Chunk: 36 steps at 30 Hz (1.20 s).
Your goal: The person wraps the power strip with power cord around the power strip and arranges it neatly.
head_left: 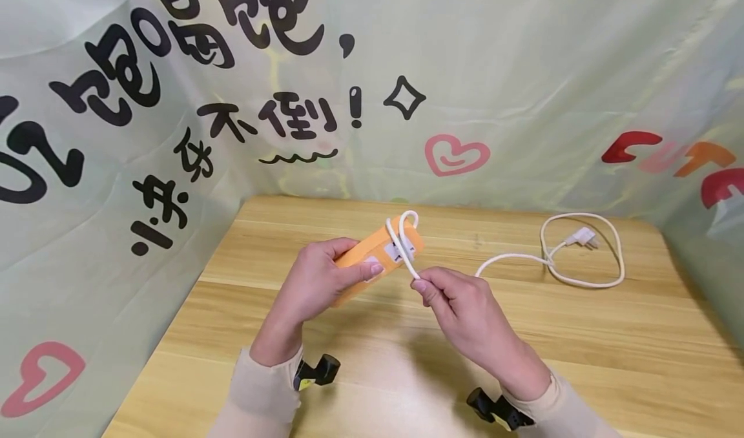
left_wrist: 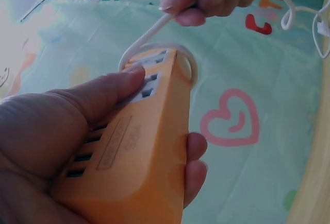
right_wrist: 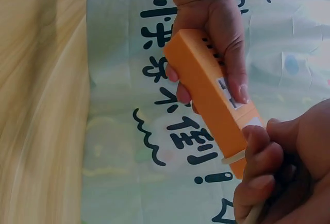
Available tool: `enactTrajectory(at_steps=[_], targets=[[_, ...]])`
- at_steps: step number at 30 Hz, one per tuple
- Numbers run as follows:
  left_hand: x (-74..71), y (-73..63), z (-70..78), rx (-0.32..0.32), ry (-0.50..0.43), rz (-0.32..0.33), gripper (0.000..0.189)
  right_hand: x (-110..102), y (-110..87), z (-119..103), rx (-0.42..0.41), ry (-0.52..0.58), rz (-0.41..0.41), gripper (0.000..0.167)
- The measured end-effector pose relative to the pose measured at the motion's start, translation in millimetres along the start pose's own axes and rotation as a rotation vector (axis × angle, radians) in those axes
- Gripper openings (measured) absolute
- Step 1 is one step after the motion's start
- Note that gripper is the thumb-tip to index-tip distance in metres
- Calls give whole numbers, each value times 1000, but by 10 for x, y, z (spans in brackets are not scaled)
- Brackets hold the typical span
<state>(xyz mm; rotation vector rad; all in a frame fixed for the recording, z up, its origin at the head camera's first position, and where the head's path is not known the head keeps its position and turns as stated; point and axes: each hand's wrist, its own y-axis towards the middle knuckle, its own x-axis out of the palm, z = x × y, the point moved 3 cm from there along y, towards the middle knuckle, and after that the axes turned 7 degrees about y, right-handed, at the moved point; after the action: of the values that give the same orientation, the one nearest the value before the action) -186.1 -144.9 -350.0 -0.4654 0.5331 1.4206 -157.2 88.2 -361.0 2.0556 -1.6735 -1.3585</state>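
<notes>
- Holding what?
- Gripping, with the left hand [head_left: 310, 280], a smooth, boxy orange power strip [head_left: 374, 241], tilted above the wood-grained bench [head_left: 395, 373].
- And rightward?
- Pinching, with the right hand [head_left: 467, 302], bendy white cord [head_left: 511, 255], looped over the strip's end and, farther right, around a pronged plug [head_left: 581, 236].

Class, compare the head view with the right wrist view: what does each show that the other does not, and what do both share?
Only the head view: the plug, the loop of white cord beside it, and a red letter.

Only the right wrist view: dark slots in the orange power strip.

Both: the left grip holding that strip, the right grip holding cord, black writing and the wooden table.
</notes>
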Motion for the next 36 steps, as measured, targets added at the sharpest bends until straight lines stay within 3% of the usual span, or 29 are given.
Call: enactTrajectory(at_steps=[7, 10, 17, 22, 27, 36], targets=[[-42, -5, -9, 17, -103, -75, 24, -29, 30, 111, 114, -18, -19, 34], [-47, -6, -7, 31, -115, -97, 24, -33, 34, 143, 157, 15, -52, 33], [-54, 5, -35, 34, -122, -113, 26, -50, 29, 171, 264, 222, -286, 18], [-67, 16, -67, 52, -109, -145, 27, -96, 25, 207, 274, 269, -388, 18], [-69, 21, -93, 111, -84, -215, 25, -56, 34, 297, 251, 190, -423, 15], [-60, -10, -125, 190, -61, -364, 18, 3, 25, 481, 273, -124, -463, 22]])
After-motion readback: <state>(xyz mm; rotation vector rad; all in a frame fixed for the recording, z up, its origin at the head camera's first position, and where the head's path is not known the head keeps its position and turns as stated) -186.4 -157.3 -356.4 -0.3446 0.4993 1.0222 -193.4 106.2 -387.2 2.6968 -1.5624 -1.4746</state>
